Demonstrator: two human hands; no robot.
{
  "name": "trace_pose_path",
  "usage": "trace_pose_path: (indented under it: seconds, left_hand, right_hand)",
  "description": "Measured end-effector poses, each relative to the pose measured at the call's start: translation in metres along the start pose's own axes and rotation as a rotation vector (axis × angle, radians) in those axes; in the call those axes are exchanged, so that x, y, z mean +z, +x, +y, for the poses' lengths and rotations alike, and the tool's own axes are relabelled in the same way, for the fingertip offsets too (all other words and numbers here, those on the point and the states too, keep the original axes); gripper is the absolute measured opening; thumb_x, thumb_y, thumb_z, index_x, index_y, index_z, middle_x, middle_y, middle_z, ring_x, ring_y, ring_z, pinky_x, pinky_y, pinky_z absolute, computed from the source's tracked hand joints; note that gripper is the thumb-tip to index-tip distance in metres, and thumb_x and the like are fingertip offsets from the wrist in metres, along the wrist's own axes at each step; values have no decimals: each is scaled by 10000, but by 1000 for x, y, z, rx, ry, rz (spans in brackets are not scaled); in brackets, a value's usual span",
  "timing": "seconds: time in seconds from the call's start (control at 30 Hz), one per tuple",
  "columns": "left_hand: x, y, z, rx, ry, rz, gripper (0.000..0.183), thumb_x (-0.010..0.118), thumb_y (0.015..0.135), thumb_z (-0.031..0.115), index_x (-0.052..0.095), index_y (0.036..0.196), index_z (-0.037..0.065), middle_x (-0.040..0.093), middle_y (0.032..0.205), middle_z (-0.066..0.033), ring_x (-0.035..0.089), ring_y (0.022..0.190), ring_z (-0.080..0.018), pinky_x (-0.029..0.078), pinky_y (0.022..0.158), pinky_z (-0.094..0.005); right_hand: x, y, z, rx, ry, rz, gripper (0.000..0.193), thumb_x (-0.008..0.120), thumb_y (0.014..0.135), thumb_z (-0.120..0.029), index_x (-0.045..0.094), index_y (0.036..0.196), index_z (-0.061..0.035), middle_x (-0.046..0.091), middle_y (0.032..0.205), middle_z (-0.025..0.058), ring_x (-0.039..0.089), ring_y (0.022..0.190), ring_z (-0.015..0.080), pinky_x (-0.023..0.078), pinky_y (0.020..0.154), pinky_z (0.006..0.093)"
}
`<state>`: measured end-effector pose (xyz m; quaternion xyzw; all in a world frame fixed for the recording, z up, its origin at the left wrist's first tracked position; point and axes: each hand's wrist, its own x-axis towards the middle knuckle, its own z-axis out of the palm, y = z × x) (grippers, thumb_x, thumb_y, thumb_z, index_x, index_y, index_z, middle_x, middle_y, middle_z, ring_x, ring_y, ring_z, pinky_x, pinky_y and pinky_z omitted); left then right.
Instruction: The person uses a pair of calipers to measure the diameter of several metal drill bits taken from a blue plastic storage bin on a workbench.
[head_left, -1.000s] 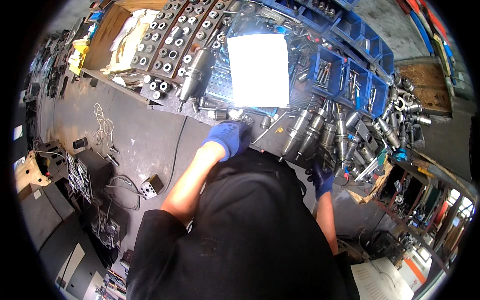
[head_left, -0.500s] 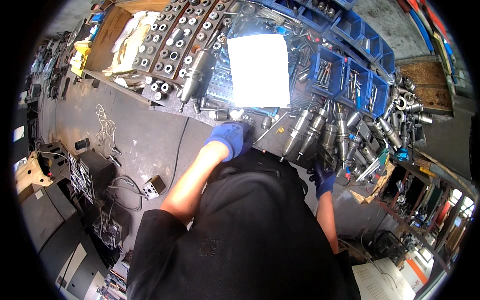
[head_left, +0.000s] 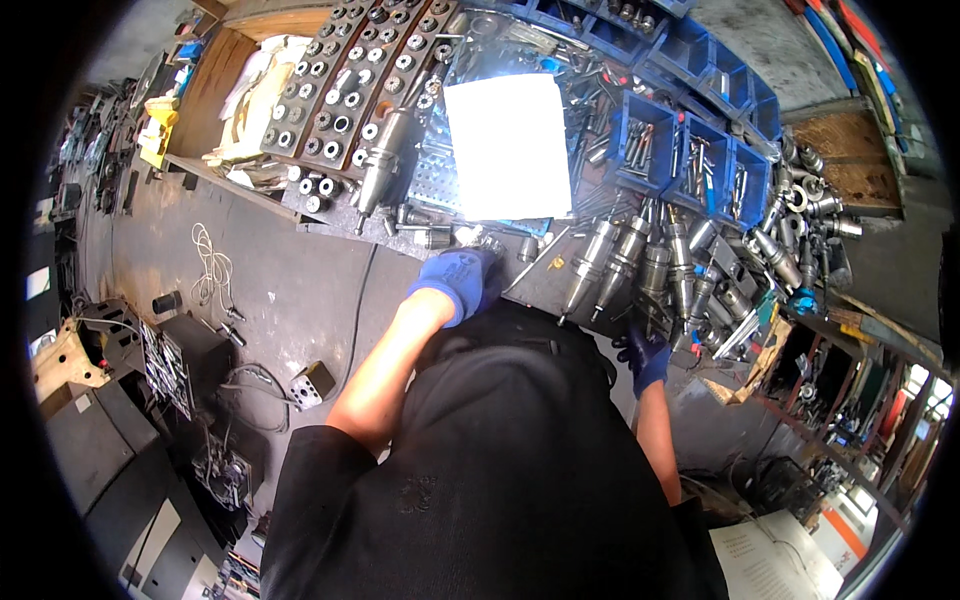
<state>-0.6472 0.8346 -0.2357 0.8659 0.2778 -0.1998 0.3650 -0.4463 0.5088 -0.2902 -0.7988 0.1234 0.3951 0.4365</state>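
My left hand (head_left: 458,281), in a blue glove, is at the bench's front edge. Its fingers are curled and mostly turned out of sight; whatever they hold is hidden. A shiny, pale crumpled-looking thing (head_left: 478,238) lies right beyond the knuckles, beside a short metal cylinder (head_left: 433,238). My right hand (head_left: 645,360), also gloved, hangs low at the bench edge with its fingers loosely apart and nothing visible in them. Close to it lie several steel tool holders (head_left: 625,262) with tapered ends. A white sheet (head_left: 508,148) lies further back, between the two hands.
Racks of collets (head_left: 335,95) stand at the back left, with a large tool holder (head_left: 383,165) beside them. Blue bins (head_left: 645,150) of drills and bits fill the back right. A wooden box (head_left: 205,100), a coiled cord (head_left: 212,265) and a metal block (head_left: 312,384) are to the left.
The view has shifted slightly, so the bench and sheet appear a little further left. Both hands stay in nearly the same places.
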Motion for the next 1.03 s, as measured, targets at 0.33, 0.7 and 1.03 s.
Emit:
trace_pose_path:
  seconds: [0.33,0.7,1.03]
  left_hand:
    - [6,-5,-16,79,-67,74,461,651,914,391,653,1260,88,683,1190,-230,647,1106,-410,517,966,-468]
    - [-19,-37,-5,316,-478,188,360,678,947,308,663,1213,67,729,1033,-165,700,928,-266,555,835,-399]
    - [-17,-41,26,258,-957,-201,436,718,951,421,697,1262,115,735,912,-40,638,748,-98,533,689,-279]
  right_hand:
    - [2,-1,6,-7,-29,46,301,756,932,-236,653,1105,-12,702,830,107,700,623,203,482,455,309]
    - [64,-96,-56,-218,-338,29,346,770,892,-278,699,1062,15,718,765,156,703,628,207,520,549,340]
    - [107,-146,-93,-972,-481,-23,497,835,795,-189,688,1255,-74,740,1112,173,722,1029,343,572,895,393]
